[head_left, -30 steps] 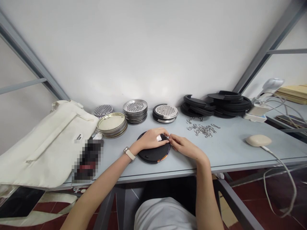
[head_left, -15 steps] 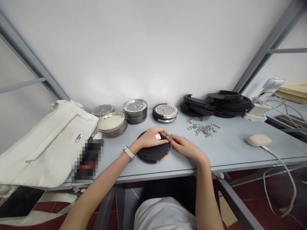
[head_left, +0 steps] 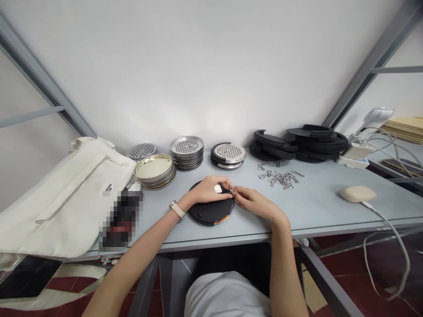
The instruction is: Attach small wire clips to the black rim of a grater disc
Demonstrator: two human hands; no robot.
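Observation:
A round black disc (head_left: pixel 208 213) with a colourful printed strip along its right edge lies flat on the table. My left hand (head_left: pixel 213 189) rests over it, thumb and fingers curled together at the right rim. A small white thing (head_left: pixel 217 188) shows between that thumb and forefinger; its kind is unclear. Right beside those fingertips, my right hand (head_left: pixel 246 197) is pinched at the rim. A small silvery metal piece (head_left: pixel 230 191) glints between the two hands, partly covered by fingers. Several loose metal clips (head_left: pixel 280 179) lie scattered beyond my right hand.
Along the wall stand stacks of gold lids (head_left: pixel 154 169), perforated metal discs (head_left: pixel 187 152), a black-cased perforated disc (head_left: pixel 228 154) and black covers (head_left: pixel 317 143). A white bag (head_left: pixel 72 198) fills the left end. A cream corded device (head_left: pixel 358 193) sits at right.
The printed strip at the disc's edge shows slightly differently, as the disc has shifted a little. Both hands stay at the same rim spot, nearly still.

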